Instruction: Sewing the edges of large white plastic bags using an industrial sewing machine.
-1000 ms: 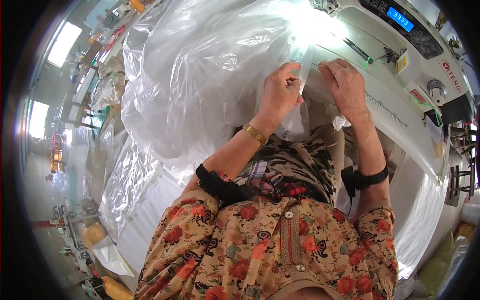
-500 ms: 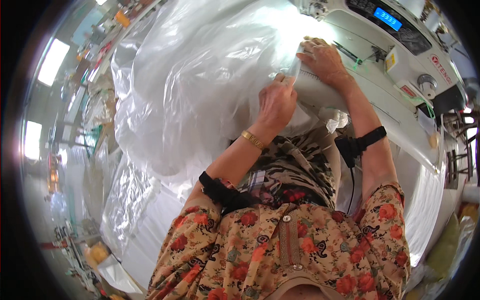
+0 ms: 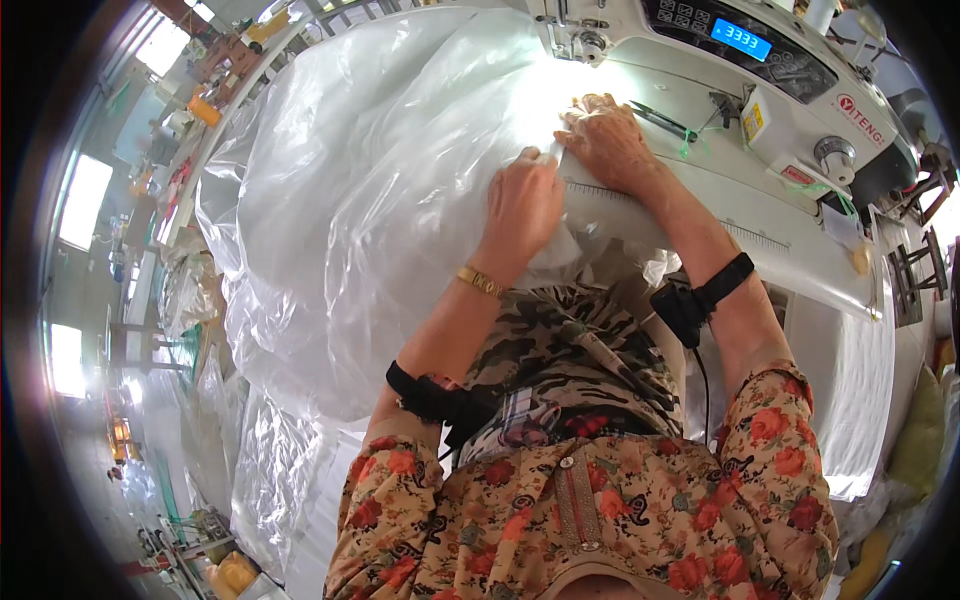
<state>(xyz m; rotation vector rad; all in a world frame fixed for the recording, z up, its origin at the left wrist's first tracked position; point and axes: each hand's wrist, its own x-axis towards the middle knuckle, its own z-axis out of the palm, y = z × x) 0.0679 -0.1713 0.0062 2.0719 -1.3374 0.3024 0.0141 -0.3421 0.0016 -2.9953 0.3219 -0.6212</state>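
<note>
A large, billowing sheet of clear plastic (image 3: 370, 190) fills the area ahead and to the left, beside the white sewing machine (image 3: 690, 60). My left hand (image 3: 525, 205), with a gold watch band at its wrist, is closed on the sheet's near right edge. Just right of it and farther away, my right hand (image 3: 607, 140) has bent fingers and thumb on the same edge, gripping it below the machine's needle area. Bright lamp glare washes out the plastic beyond my right fingertips, hiding the needle.
Black thread snips (image 3: 663, 122) with green thread lie right of my right hand. A ruler scale (image 3: 755, 235) runs along the machine table. The machine carries a lit blue display (image 3: 741, 39) and a handwheel (image 3: 834, 157). Shelves and more crumpled plastic (image 3: 275, 470) are at left.
The view has shifted, showing more of the sewing machine head. Both hands remain on the plastic edge, and my right fingers look more bent than before.
</note>
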